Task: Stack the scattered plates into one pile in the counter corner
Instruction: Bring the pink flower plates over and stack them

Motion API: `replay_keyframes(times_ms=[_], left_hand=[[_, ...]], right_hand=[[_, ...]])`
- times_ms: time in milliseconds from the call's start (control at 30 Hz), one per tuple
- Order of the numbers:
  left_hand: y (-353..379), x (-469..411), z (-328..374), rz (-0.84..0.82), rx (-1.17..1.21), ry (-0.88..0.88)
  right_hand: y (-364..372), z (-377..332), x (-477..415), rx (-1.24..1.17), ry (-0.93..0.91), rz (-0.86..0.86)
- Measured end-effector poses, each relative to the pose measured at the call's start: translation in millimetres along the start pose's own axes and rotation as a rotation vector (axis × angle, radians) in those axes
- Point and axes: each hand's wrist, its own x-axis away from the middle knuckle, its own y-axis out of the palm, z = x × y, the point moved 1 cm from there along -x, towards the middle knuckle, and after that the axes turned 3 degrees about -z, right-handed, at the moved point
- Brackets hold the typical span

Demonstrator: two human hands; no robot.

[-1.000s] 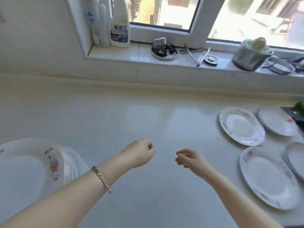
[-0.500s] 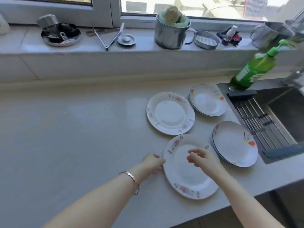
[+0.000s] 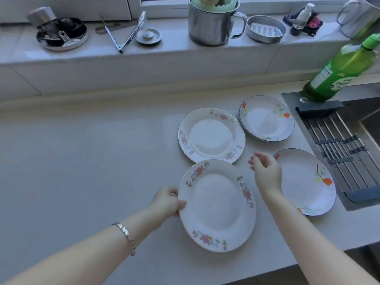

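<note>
A pale kitchen counter (image 3: 82,161) is running beneath a window ledge crowded with a steel pot (image 3: 211,27), tongs (image 3: 125,31) and small tins, while a sink with a ribbed drying rack (image 3: 337,145) is sitting at 3 o'clock beside a green bottle (image 3: 341,68). Four plates are lying scattered on the counter, none yet stacked here: a pink-flowered near plate (image 3: 218,206) at 6 o'clock, its twin, the far pink plate (image 3: 211,135), just past it toward 12 o'clock, and two orange-flowered plates, one (image 3: 266,118) at 1 o'clock and the other (image 3: 308,182) at 3 o'clock next to the sink. The step in hand looks like picking up the near plate. The left hand (image 3: 166,202) is pinching that plate's rim at its 9 o'clock edge, thumb over the lip and fingers apparently curled beneath, though those are hidden. The right hand (image 3: 267,173) is hovering loosely open, gripping nothing, above the gap between the near plate's 2 o'clock rim and the sink-side orange plate; whether it is grazing either rim I cannot tell. The next move likely calls for the right hand taking the opposite rim, then lifting the plate level and carrying it clear of its neighbours toward the corner, which is lying out of view.
</note>
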Motion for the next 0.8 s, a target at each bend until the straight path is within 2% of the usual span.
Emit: replay_keyframes(times_ms=[100,200,267,367,467,800], left_hand=[[-31.2,15.4,4.8,0.101,0.106,0.008],[-62.1,26.2,6.0,0.193,0.233,0.018],[-79.1,29.1,4.6,0.251,0.301,0.031],[-97.5,32.0,2.7,0.327,0.423,0.049],[-114.4,36.8,0.9,0.375,0.514,0.079],[-171.1,84.6,-34.8,0.354,0.792,0.145]], right_hand=[[17.9,4.4,-31.2,0.001,0.297,-0.005],[43.5,3.3,-40.0,-0.116,0.516,-0.128],[59.4,-0.5,-37.5,-0.221,0.541,-0.160],[70.4,-1.9,-29.5,-0.279,0.521,-0.113],[76.3,-5.9,-24.8,-0.351,0.523,-0.172],[91.5,-20.5,33.3,-0.639,0.492,-0.289]])
